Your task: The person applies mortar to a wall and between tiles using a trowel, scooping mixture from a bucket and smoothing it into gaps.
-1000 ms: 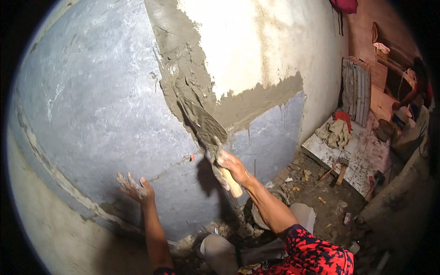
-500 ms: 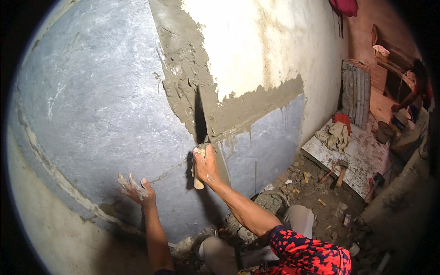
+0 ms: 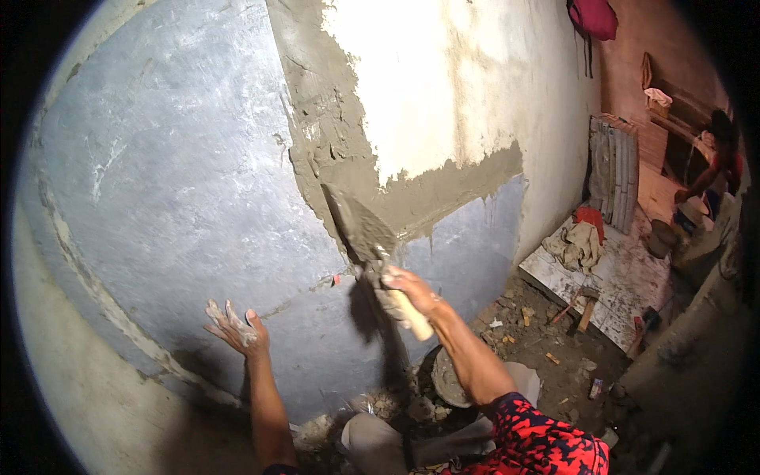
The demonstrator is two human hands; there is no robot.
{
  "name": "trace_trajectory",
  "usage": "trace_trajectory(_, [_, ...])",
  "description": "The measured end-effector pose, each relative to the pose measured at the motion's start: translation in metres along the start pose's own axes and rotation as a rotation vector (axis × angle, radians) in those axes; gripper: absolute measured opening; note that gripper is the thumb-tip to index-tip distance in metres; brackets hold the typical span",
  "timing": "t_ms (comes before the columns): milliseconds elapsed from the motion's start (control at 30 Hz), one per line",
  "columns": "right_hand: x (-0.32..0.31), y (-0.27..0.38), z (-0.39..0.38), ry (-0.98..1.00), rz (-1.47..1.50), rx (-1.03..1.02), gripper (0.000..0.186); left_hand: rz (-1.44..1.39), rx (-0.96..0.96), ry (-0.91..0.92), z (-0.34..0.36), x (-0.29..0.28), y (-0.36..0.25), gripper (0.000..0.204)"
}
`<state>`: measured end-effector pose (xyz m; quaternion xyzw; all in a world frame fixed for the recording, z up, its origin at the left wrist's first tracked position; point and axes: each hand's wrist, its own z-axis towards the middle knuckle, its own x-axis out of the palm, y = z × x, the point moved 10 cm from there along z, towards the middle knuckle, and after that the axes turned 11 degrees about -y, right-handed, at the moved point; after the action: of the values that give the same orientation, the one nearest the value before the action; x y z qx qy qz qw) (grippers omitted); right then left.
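My right hand [image 3: 404, 293] grips the pale wooden handle of a trowel [image 3: 364, 229]; its mortar-smeared blade lies against wet grey mortar [image 3: 317, 111] along the vertical edge of a large blue-grey panel [image 3: 174, 142]. A band of mortar also runs rightward above a lower blue-grey panel [image 3: 467, 237], bordering the pale wall [image 3: 419, 71]. My left hand [image 3: 237, 328], coated with whitish smears, is spread open at the lower part of the large panel. A small red piece [image 3: 336, 280] sits at the seam between the two hands.
A bucket [image 3: 451, 377] stands among rubble below. At the right, a board [image 3: 578, 277] bears cloths [image 3: 571, 249] and a hammer [image 3: 586, 310], near leaning slats [image 3: 613, 174]. Another person [image 3: 720, 166] bends beside containers at the far right. A red bag [image 3: 592, 17] hangs top right.
The trowel swung from angled to edge-on, nearer the middle, then back down-right with its blade flat toward the mortar. My left hand stayed almost in place.
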<state>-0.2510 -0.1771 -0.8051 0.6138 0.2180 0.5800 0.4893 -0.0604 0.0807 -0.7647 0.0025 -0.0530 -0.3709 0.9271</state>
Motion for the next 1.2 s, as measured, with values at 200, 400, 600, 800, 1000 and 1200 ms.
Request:
trace_trajectory(200, [0.028,0.044,-0.003,-0.114,-0.005,-0.34,0.014,-0.029,-0.011,-0.03,-0.001,-0.001,0.001,0.045])
trace_trajectory(400, [0.045,0.09,0.054,-0.595,-0.502,-0.733,0.024,-0.055,-0.022,-0.006,-0.004,0.006,-0.003,0.056])
trace_trajectory(600, [0.073,0.06,0.054,-0.465,-0.53,-0.654,0.026,-0.031,-0.009,0.0,-0.002,0.003,-0.004,0.044])
trace_trajectory(800, [0.066,0.053,0.038,-0.044,-0.102,-0.213,0.018,-0.016,-0.007,-0.003,-0.005,0.005,0.0,0.054])
trace_trajectory(1000, [0.018,0.039,0.013,0.18,0.16,-0.053,0.023,-0.075,-0.032,-0.044,-0.003,0.001,0.001,0.044])
trace_trajectory(1200, [-0.012,-0.022,0.008,-0.197,0.05,-0.243,0.016,-0.043,-0.011,-0.03,-0.004,0.0,0.0,0.046])
